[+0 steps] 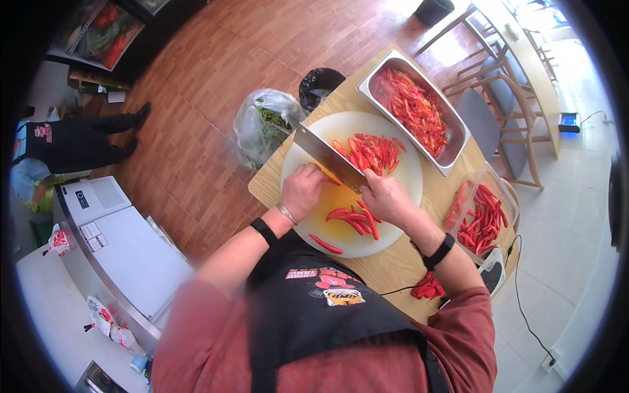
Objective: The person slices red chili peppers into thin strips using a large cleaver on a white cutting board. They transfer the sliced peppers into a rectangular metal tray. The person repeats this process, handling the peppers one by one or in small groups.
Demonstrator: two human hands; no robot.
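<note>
My right hand (pixel 388 196) grips the handle of a cleaver (pixel 331 156), whose broad blade slants over a round white cutting board (pixel 410 162). Left of the blade, my left hand (pixel 302 189) holds a red chili pepper (pixel 333 181) against the board with bent fingers. Beyond the blade lies a pile of sliced red chilies (pixel 373 152). Several whole red chilies (pixel 351 219) are nearer to me, and a single one (pixel 325 244) rests close to the board's near edge. Yellowish liquid wets the board's middle.
A steel pan (pixel 364 90) of cut chilies stands behind the board on the wooden table (pixel 270 184). At right are a clear plastic container (pixel 513 201) of whole chilies and a red cloth (pixel 427 287). A plastic bag (pixel 250 127) of greens is beyond the table. Another person (pixel 73 142) stands far left.
</note>
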